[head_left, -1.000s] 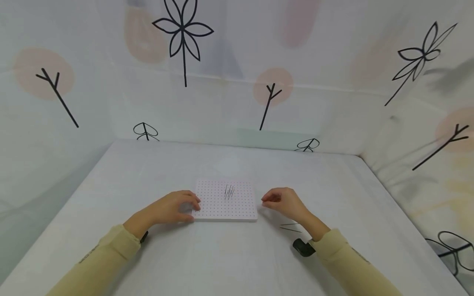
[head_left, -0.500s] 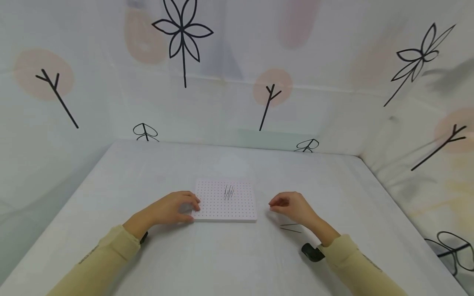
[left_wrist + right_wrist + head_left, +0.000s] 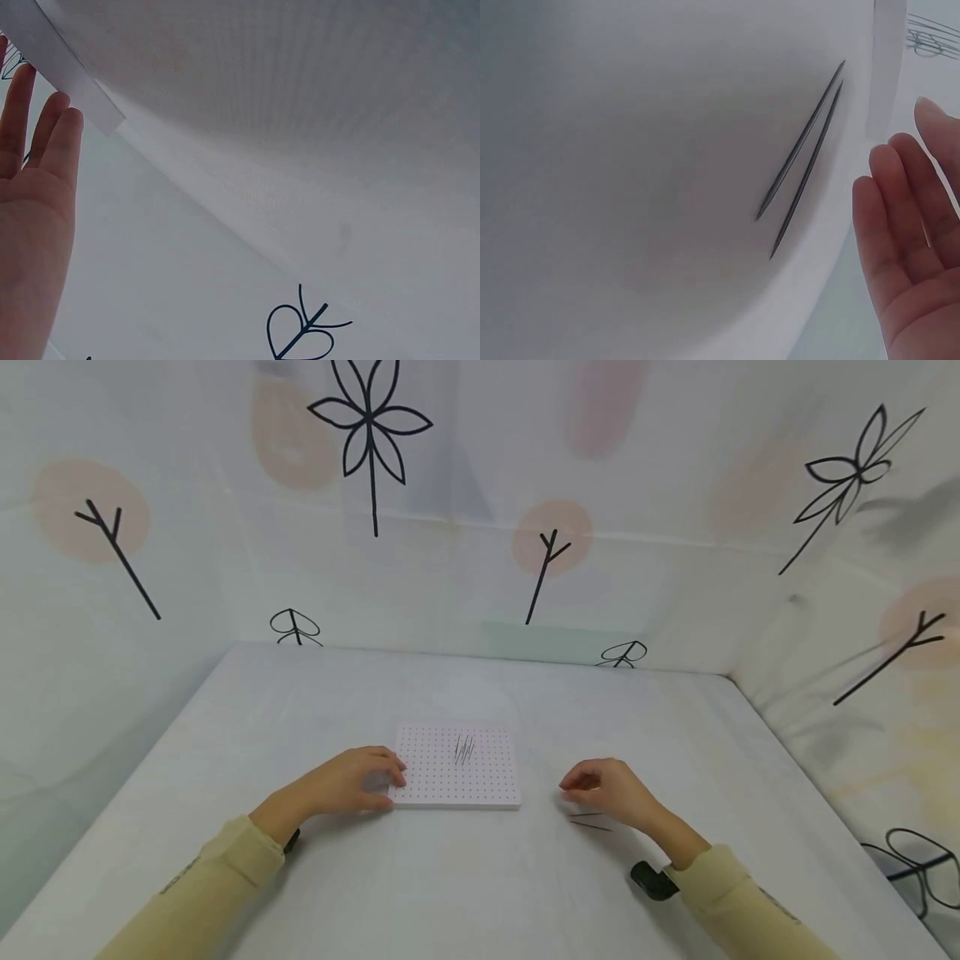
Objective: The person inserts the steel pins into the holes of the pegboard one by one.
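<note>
A white board (image 3: pixel 427 781) dotted with rows of small holes lies on the table, several thin dark sticks (image 3: pixel 457 749) standing close together in it. At its left edge rests my left hand (image 3: pixel 341 783), fingertips over the top and thumb by the front corner. The left wrist view has those fingers (image 3: pixel 60 142) nearly straight against the board's side. To the right of the board, my right hand (image 3: pixel 615 792) hovers low with relaxed fingers and nothing between them. Just below its fingertips lie two dark sticks (image 3: pixel 800 141), tapered to points at both ends.
A white cloth covers the table (image 3: pixel 465 877). Behind and on both sides rise white fabric walls (image 3: pixel 450 568) printed with black plant drawings. A black wrist device (image 3: pixel 654 882) sits by the right sleeve.
My right hand has moved right and nearer to me, away from the board and to the two loose sticks. My left hand and the board have stayed put.
</note>
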Demonstrator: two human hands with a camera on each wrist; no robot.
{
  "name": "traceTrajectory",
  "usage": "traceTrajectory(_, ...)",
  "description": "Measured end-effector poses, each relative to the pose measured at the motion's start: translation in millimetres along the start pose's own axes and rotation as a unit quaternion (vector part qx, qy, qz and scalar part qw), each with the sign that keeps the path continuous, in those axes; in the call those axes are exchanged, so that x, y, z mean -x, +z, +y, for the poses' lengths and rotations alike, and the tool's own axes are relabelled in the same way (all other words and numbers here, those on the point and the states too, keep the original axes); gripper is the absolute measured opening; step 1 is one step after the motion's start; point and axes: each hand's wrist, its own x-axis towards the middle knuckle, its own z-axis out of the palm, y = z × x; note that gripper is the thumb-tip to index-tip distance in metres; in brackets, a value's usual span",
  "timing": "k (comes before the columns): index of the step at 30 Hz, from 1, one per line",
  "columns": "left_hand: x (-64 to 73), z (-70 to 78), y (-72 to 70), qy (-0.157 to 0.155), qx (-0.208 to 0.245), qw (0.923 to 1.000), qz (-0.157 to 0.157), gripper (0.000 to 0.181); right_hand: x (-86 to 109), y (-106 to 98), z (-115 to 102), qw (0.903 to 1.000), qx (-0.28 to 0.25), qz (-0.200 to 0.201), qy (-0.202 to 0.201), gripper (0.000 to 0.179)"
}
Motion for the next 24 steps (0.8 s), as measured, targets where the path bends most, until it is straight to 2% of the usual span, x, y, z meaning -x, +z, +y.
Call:
traceTrajectory(6,1.7,0.2,-1.3,0.017,0.0,0.9998,0.006,0.021,6.5,-4,10,0.9996,0.014,-0.021,-0.014,0.009)
traceTrajectory(12,1.4,-0.5,-0.7,0.019,-0.001,0.9998,0.009,0.02,10.8,-8,19,0.9977,0.03,-0.043,-0.044,0.01)
traceTrajectory(24,0.2,-3.0,1.0,0.015,-0.002,0.9999,0.005,0.02,8.4,-7,29,0.9947,0.014,-0.095,-0.037,0.006)
